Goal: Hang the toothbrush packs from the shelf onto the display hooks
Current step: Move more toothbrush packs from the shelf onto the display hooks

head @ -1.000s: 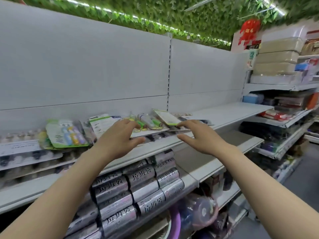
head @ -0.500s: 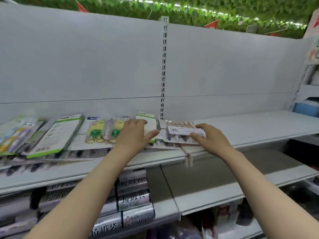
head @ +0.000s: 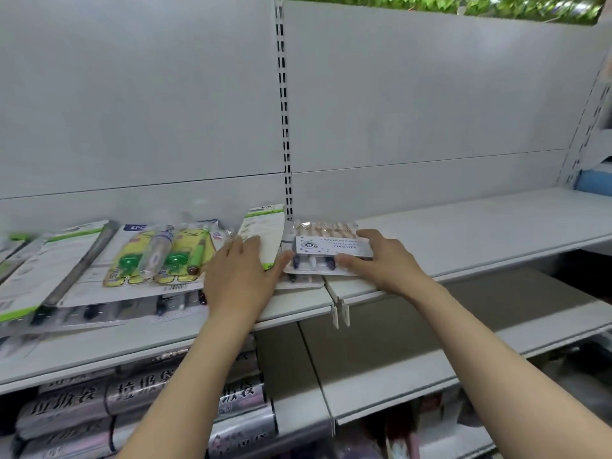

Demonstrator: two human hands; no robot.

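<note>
Nearest, at the lower left of the frame, silver rolls [head: 139, 397] fill the lower shelf [head: 397, 376]. Above, the left hand [head: 240, 279] lies flat, fingers together, on a green-edged toothbrush pack [head: 265, 226], while the right hand [head: 381, 260] pinches the white-labelled toothbrush pack [head: 326, 248] on the grey shelf [head: 463, 233]. Behind stand plain grey back panels [head: 414, 104] and a slotted upright [head: 283, 104].

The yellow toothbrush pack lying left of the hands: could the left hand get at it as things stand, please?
Probably yes. The yellow pack lies face up on top of the pile, just beside the left hand, which rests open on the packs and holds nothing. Nothing lies between them.
</note>
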